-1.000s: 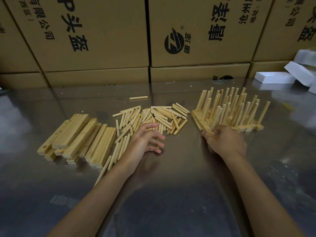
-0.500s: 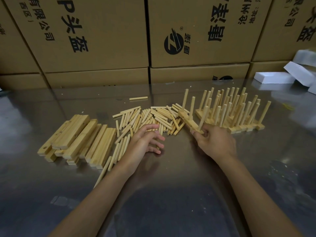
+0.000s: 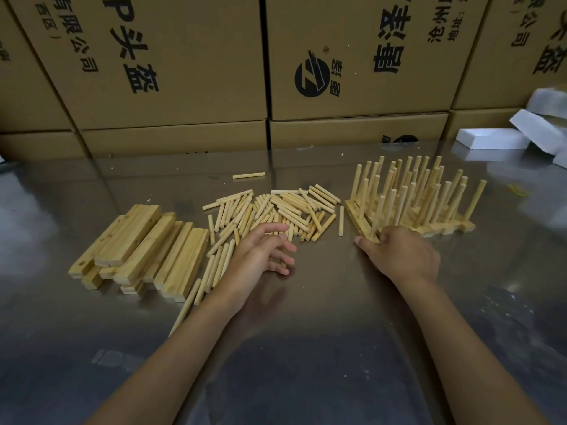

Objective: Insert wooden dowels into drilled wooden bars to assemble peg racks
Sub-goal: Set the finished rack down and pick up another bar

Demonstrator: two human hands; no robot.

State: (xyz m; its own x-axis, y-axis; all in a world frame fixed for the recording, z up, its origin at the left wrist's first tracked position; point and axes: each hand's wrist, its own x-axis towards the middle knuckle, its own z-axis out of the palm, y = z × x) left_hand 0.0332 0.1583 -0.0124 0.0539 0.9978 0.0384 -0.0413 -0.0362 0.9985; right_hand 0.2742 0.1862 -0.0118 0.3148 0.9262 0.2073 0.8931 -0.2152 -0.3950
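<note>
Pine rack (image 3: 362, 223) pinched in right hand (image 3: 399, 256), probably; seat it flush at 3 o'clock, left hand (image 3: 260, 256) loose over dowels (image 3: 276, 210).

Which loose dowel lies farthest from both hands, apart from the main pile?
The single dowel lying alone on the steel table, behind the dowel pile, towards the cardboard boxes. It lies roughly crosswise, touching no other dowel.

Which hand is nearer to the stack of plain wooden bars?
Left. The left hand rests just right of the stack of bars, among loose dowels; the right hand is far right, at the finished racks.
</note>
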